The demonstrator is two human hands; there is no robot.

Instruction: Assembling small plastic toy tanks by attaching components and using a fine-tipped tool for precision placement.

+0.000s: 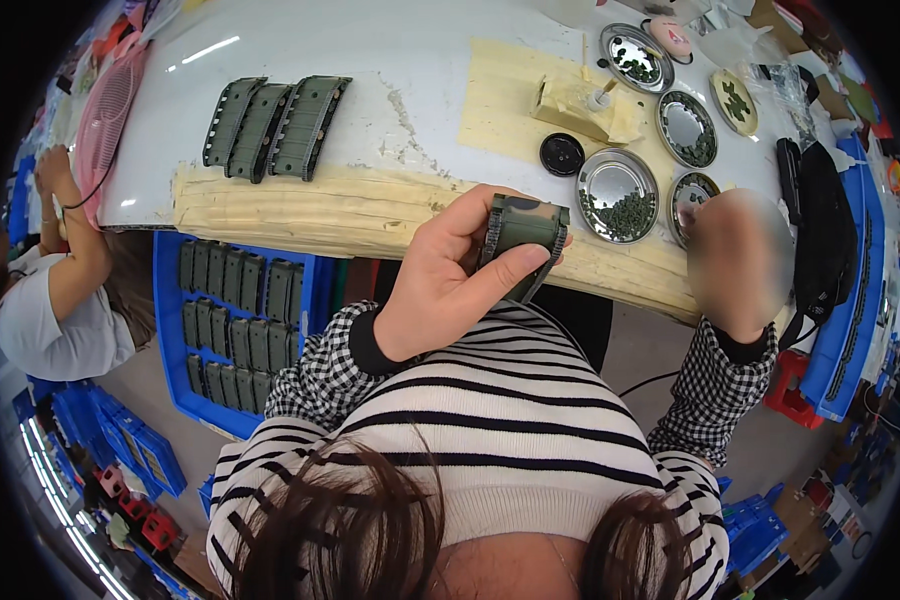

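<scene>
My left hand [440,285] is closed around a curved dark green camouflage plastic part [522,228] with ridged, track-like edges, thumb pressed on its near face. The part is held just off the table's front edge; its lower end is partly hidden behind my hand. My right hand [740,262] is over the table edge at the right, beside a round metal dish [682,188] of small green pieces that it partly covers. It is blurred, so its fingers cannot be made out. Between both hands stands another metal dish [608,178] holding many tiny green pieces.
Similar green parts [275,128] lie at the table's far left. Below, a blue crate [173,345] holds rows more. A black round lid [562,154], a yellowish block [575,108] with a stick, and further dishes [678,112] stand behind. Another person's arm [75,250] is at far left.
</scene>
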